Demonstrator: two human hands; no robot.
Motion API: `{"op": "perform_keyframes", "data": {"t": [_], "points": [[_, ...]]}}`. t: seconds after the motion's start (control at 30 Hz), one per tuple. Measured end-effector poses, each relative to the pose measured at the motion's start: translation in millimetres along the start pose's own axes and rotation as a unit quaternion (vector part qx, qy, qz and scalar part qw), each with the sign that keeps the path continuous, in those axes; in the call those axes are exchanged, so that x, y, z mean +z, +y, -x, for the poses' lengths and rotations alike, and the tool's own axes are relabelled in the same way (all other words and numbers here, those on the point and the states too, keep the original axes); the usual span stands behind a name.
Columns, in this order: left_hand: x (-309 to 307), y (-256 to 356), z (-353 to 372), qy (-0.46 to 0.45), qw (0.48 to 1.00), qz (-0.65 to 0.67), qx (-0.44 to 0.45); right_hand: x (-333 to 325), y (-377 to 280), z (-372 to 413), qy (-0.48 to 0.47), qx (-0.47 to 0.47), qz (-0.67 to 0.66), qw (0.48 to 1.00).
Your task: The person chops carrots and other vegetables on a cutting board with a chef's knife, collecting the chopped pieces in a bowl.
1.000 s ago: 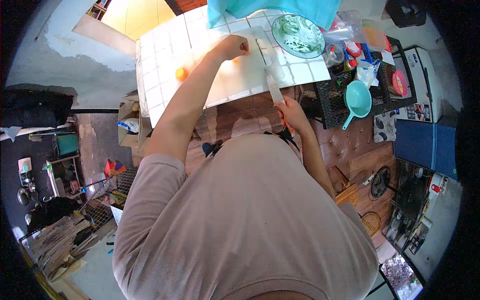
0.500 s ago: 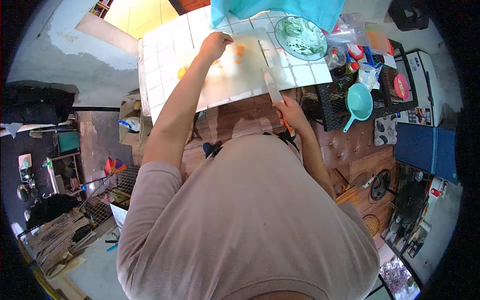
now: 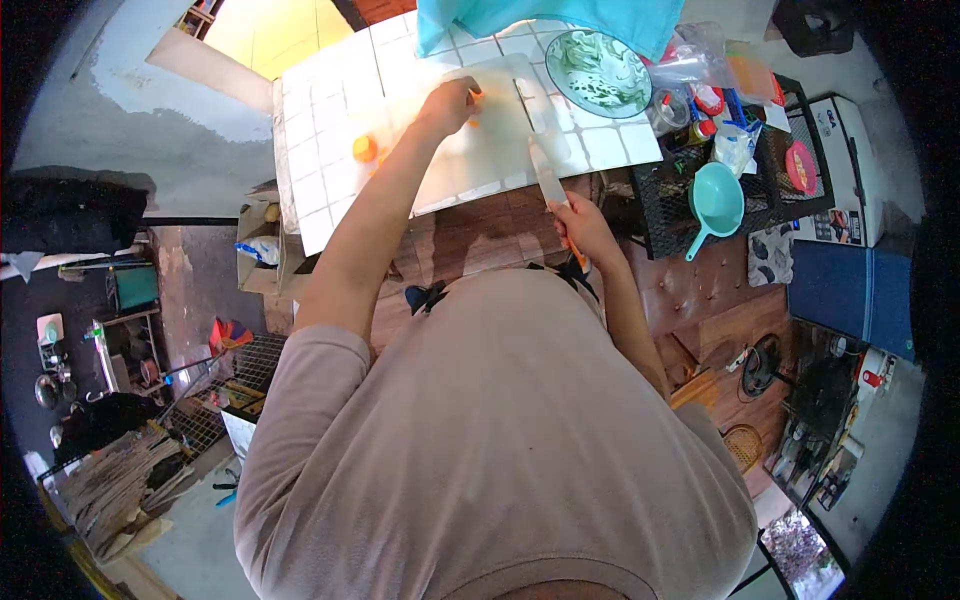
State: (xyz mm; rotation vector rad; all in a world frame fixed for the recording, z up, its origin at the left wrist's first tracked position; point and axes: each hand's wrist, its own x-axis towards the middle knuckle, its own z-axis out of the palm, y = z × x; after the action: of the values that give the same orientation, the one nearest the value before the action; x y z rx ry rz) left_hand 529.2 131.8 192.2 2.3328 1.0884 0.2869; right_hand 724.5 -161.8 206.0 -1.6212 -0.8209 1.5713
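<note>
My left hand reaches over the pale cutting board, fingers curled down and closed on small orange carrot pieces. The hand partly covers those pieces. A larger orange carrot chunk sits on the white tiles left of my forearm. In my right hand is a knife, gripped by its orange handle near the board's front edge. Its blade points away from me, with the tip over the board's right side.
A green-and-white patterned plate stands on the tiled table, beside a turquoise cloth. At the right, a black mesh rack holds a turquoise dipper, bottles and bags. A cardboard box is at the left.
My left hand has moved right and slightly toward me, onto the orange pieces, and the carrot chunk shows more fully. My right hand and the knife have stayed nearly still.
</note>
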Motion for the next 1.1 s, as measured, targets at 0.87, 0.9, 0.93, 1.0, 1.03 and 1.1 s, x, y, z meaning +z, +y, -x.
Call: {"op": "perform_keyframes", "data": {"t": [0.87, 0.9, 0.93, 1.0, 1.03, 1.1], "points": [[-59.9, -58.8, 57.0, -0.033, 0.994, -0.097, -0.039, 16.1, -72.9, -40.1, 0.052, -0.198, 0.491, 0.847], [-58.2, -56.1, 58.1, -0.030, 0.994, -0.098, -0.038, 14.6, -73.7, -57.5, 0.053, -0.200, 0.491, 0.846], [-57.6, -54.8, 56.4, -0.033, 0.995, -0.078, -0.060, 13.4, -71.1, -79.7, 0.049, -0.224, 0.507, 0.831], [-55.3, -54.9, 56.6, -0.031, 0.994, -0.059, -0.083, 12.5, -77.4, -98.9, 0.044, -0.252, 0.524, 0.813], [-54.1, -56.2, 58.6, -0.021, 0.995, -0.021, -0.094, 13.5, -82.5, -103.6, 0.064, -0.228, 0.520, 0.821], [-52.0, -55.9, 63.4, -0.017, 0.996, -0.004, -0.093, 14.6, -81.2, -110.7, 0.082, -0.207, 0.516, 0.827]]}}
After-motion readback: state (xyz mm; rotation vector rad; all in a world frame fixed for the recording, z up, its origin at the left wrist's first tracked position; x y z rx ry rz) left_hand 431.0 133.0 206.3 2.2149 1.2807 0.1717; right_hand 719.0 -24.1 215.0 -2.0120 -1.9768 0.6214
